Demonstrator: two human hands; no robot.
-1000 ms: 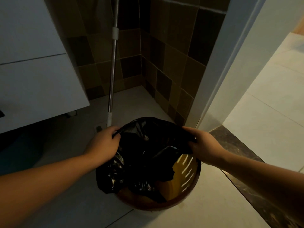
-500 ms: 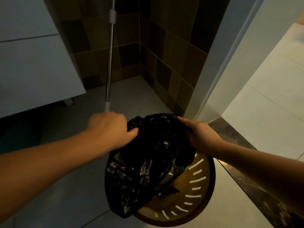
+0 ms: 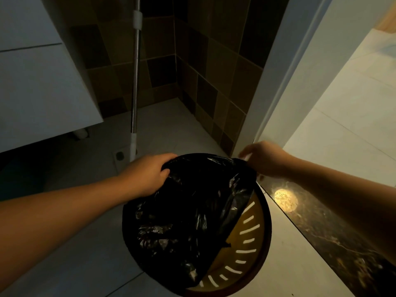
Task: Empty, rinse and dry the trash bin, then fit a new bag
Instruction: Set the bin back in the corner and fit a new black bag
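Note:
A round brown slatted trash bin [image 3: 252, 260] stands on the floor below me. A black plastic bag [image 3: 188, 211] is spread over its mouth and covers the left and far part of the rim. My left hand [image 3: 147, 174] grips the bag's edge at the far left of the rim. My right hand [image 3: 265, 159] holds the bag's edge at the far right; its fingers are blurred. The bin's yellow inside and white slots show at the right and near side.
A metal mop handle [image 3: 135, 86] leans in the tiled corner behind the bin. A white cabinet [image 3: 38, 86] hangs at the left. A white door frame [image 3: 285, 82] rises at the right, with a dark marble threshold [image 3: 334, 236] beside the bin.
Both hands have pulled the bag's edge wider apart over the far rim. The bag now covers more of the bin's mouth. My right hand has moved to the right.

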